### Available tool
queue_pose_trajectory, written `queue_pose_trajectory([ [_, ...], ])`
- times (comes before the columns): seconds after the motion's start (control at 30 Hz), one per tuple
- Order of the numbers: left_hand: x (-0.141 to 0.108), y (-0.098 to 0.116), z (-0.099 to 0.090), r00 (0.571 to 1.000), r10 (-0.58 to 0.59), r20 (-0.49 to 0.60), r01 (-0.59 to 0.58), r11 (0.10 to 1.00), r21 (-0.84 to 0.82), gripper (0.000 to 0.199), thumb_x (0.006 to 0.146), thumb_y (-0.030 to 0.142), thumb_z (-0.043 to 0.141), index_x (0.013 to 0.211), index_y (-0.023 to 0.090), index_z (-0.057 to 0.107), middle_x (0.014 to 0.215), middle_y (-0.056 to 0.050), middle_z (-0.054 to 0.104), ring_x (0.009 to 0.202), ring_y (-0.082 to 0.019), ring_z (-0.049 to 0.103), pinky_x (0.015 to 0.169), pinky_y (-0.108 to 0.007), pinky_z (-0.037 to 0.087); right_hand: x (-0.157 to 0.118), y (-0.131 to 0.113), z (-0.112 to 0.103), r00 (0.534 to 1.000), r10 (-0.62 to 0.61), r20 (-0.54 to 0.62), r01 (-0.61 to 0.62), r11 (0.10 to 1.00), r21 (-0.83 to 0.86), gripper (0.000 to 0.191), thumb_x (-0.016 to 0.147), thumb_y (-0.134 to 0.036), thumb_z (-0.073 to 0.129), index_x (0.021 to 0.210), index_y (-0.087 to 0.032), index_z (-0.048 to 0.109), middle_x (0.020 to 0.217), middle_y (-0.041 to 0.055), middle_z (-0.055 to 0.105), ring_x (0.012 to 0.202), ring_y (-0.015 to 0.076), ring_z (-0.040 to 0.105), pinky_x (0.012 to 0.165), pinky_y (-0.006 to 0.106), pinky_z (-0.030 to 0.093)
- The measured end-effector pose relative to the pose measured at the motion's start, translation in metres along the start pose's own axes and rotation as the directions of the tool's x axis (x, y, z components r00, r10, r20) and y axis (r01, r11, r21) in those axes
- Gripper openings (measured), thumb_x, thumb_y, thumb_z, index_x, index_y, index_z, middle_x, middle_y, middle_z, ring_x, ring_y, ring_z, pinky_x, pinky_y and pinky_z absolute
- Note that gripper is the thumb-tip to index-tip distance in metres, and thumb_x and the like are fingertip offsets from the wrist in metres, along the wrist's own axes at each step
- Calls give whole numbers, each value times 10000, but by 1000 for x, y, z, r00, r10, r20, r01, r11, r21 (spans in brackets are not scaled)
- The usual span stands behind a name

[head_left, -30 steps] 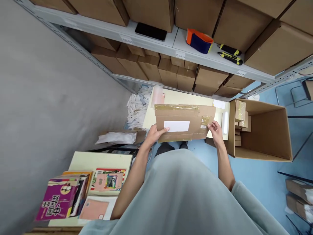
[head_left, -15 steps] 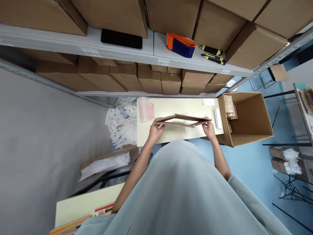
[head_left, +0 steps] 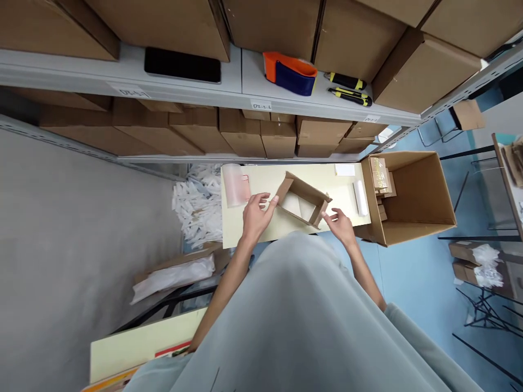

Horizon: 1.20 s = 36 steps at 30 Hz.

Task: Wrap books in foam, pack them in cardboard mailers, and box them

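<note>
A small brown cardboard box (head_left: 307, 190), squared up and see-through from top to bottom, is at the middle of the cream worktable (head_left: 261, 231). It sits at a slant, its left end farther from me. At its left end is my left hand (head_left: 255, 216), fingers spread and the thumb at the box's edge. My right hand (head_left: 341, 225) is by the near right corner, its thumb at the cardboard and its other fingers apart. Whether the box rests on the tabletop or is lifted slightly, I cannot tell.
A large open carton (head_left: 420, 190) holding small boxes stands at the table's right end. A white roll (head_left: 360, 198) and a pinkish translucent roll (head_left: 235, 185) lie on the table. Shelving (head_left: 229, 100) ahead carries boxes, a phone (head_left: 182, 65) and cutters (head_left: 350, 97). White scraps (head_left: 198, 204) are heaped left.
The cardboard, nearly flat between both hands, has opened into a rectangular box shape and turned to a slant. My fingers have loosened from its ends and spread.
</note>
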State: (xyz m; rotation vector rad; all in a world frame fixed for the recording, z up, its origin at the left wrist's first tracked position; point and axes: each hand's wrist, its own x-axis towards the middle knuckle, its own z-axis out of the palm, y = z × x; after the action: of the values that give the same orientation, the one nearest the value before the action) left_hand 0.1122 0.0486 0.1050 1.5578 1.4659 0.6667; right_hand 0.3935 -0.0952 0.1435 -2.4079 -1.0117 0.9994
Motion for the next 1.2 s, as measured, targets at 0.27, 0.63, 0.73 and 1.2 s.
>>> queue_pose_trajectory([
  [0.27, 20, 36, 28, 986, -143, 83, 105, 930, 352, 248, 915, 377, 753, 1124, 262, 683, 1040, -89, 827, 1040, -353, 803, 945, -432, 584, 22, -8, 4, 973, -26, 229, 78, 973, -219, 481, 1131, -678, 565, 1077, -218, 692, 970, 135, 857, 1097, 337, 821, 854, 348, 533],
  [0.63, -57, 29, 30, 955, -294, 47, 274, 931, 240, 186, 902, 303, 647, 1084, 295, 609, 1143, -46, 812, 1069, -300, 832, 893, -375, 599, 60, -2, -20, 941, -177, 289, 248, 941, -230, 249, 1170, -480, 574, 1166, -232, 600, 973, 106, 844, 1019, 332, 802, 800, 351, 485],
  [0.73, -73, 21, 34, 957, -285, 63, 268, 944, 191, 236, 942, 411, 664, 1141, 288, 636, 1244, -77, 787, 1129, -301, 811, 955, -409, 626, 65, 0, -23, 926, -204, 318, 284, 930, -232, 194, 1167, -439, 573, 1156, -246, 597, 986, 83, 840, 1003, 315, 791, 800, 343, 478],
  [1.2, -55, 6, 37, 967, -227, 116, 190, 945, 268, 503, 984, 543, 758, 1385, 245, 704, 1296, -125, 762, 1063, -303, 772, 1038, -448, 617, 63, 20, -40, 948, -256, 189, 241, 965, 103, 546, 1085, -529, 613, 1554, -254, 560, 1459, 140, 738, 1067, 259, 793, 956, 400, 630],
])
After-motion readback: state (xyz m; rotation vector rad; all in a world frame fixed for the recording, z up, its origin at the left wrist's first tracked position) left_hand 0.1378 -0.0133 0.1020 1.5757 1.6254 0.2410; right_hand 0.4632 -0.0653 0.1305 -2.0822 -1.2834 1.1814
